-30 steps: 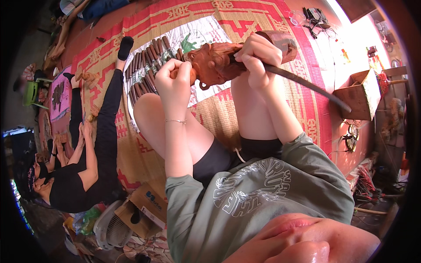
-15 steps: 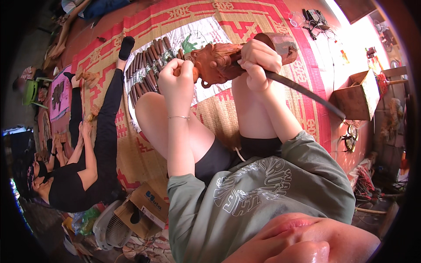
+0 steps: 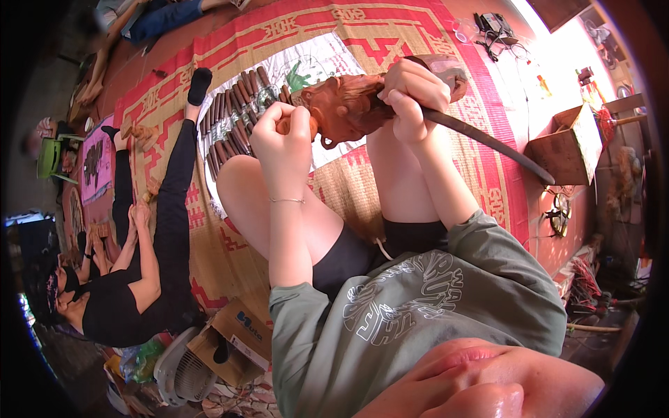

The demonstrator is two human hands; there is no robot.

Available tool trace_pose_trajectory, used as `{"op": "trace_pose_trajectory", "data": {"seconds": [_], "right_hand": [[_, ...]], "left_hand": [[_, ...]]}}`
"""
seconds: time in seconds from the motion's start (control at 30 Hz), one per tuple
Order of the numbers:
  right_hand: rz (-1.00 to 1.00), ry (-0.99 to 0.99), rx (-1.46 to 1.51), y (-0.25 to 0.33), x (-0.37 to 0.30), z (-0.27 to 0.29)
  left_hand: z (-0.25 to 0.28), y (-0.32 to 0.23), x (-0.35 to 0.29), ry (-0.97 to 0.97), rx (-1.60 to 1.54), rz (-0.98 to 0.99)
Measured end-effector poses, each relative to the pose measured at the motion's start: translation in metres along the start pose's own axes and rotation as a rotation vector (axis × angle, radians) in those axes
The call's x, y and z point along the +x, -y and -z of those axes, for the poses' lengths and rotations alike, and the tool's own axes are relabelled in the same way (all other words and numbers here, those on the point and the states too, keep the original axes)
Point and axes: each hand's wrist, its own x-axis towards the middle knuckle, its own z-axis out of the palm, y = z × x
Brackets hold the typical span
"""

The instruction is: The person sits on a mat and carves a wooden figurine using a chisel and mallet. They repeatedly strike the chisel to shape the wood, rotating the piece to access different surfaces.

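Up on my raised knees rests the reddish-brown carved wooden figure (image 3: 348, 104), braced between both hands so that it sits steady and close under my eyes. My left hand (image 3: 284, 136) is closed in a tight fist around the figure's near end, fingers (image 3: 296, 122) curled fully in with no gap showing, gripping it so the piece does not turn. My right hand (image 3: 411, 94) wraps the long dark metal carving tool (image 3: 488, 143) near its working end, fingers folded shut over the shaft and pressed against the carving, while the handle slants away to my right. That low grip seems to give control at the tip. Beyond my knees, a row of dark-handled chisels (image 3: 233, 115) lies on the red and tan woven mat (image 3: 362, 31), near enough to reach.
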Motion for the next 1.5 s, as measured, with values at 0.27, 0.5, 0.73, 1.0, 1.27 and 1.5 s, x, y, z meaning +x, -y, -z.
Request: {"op": "trace_pose_trajectory", "data": {"seconds": [0.27, 0.5, 0.73, 1.0, 1.27, 1.5], "right_hand": [[0.127, 0.016, -0.111, 0.009, -0.003, -0.011], [0.024, -0.018, 0.015, 0.006, -0.009, -0.013], [0.035, -0.168, 0.017, 0.004, -0.006, -0.012], [0.156, -0.067, -0.032, 0.006, -0.009, -0.008], [0.151, -0.225, -0.083, 0.004, -0.009, -0.008], [0.194, -0.115, -0.156, 0.011, -0.006, 0.002]], "left_hand": [[0.003, -0.006, -0.006, -0.014, 0.027, 0.0], [0.008, 0.004, 0.003, -0.007, 0.025, 0.026], [0.0, -0.004, 0.0, 0.027, 0.062, 0.05], [0.005, 0.0, 0.004, 0.064, 0.081, 0.109], [-0.003, 0.008, 0.002, 0.034, 0.076, 0.009], [-0.002, 0.004, 0.0, 0.082, 0.083, 0.075]]}}
